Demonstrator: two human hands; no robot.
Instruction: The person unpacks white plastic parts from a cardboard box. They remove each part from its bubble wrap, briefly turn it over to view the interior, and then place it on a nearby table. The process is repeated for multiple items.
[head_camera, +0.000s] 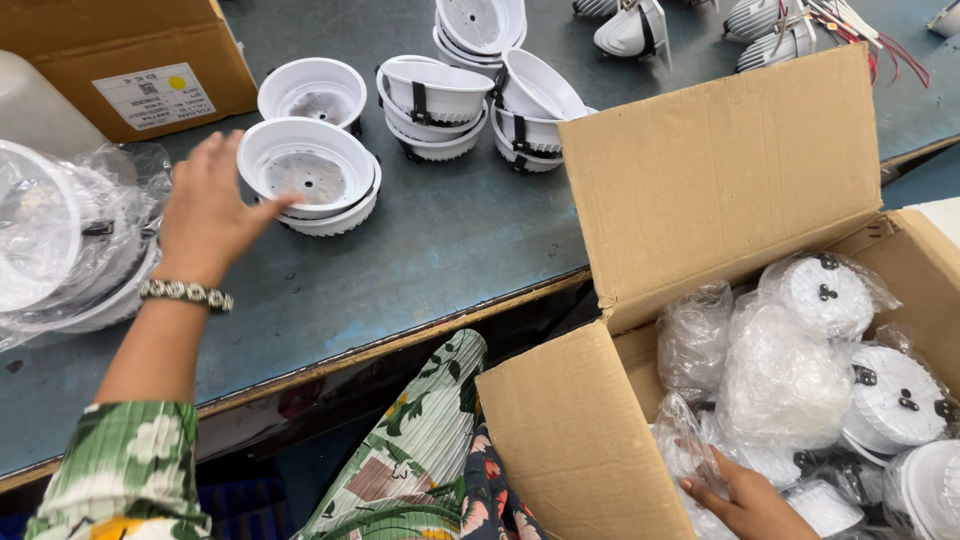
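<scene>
My left hand (207, 212) hovers over the grey-blue table, fingers apart, its fingertips touching the rim of a white round lamp housing (310, 172) stacked on another. It holds nothing. My right hand (742, 503) reaches down into an open cardboard box (580, 440) at the lower right. Its fingers rest on a plastic-wrapped lamp housing (700, 455) among several bagged white housings (828, 292). Whether the right hand grips the bag is not clear.
More white housings (437, 95) stand in stacks across the table's middle and back. A bagged housing (55, 240) lies at the left edge. A closed cardboard carton (120, 60) sits at the back left. Wired lamp parts (780, 30) lie at the far right.
</scene>
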